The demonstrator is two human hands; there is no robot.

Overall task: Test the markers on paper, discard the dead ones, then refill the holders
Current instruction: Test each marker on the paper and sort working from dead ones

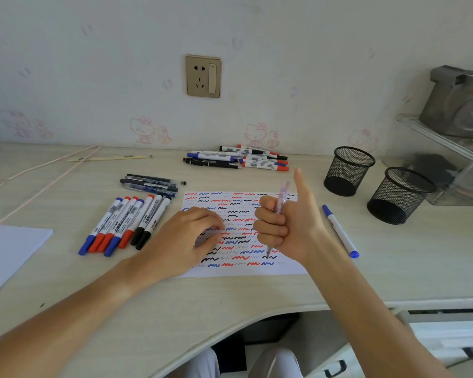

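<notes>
Two bare forearms, no sleeves, no watch, no rings or bands seen on either wrist. Left hand (187, 238) at approx 8 o'clock of frame centre, right hand (287, 227) at approx 4 o'clock. Nails short, unpainted where visible; no gloves. Left forearm (74, 304) comes in from 8 o'clock corner, right forearm (366, 301) from 5 o'clock. At 6 o'clock, under desk edge, knees (273, 362) in pale, whitish-grey fabric, prob. trousers; garment type can't be told for sure.
</notes>
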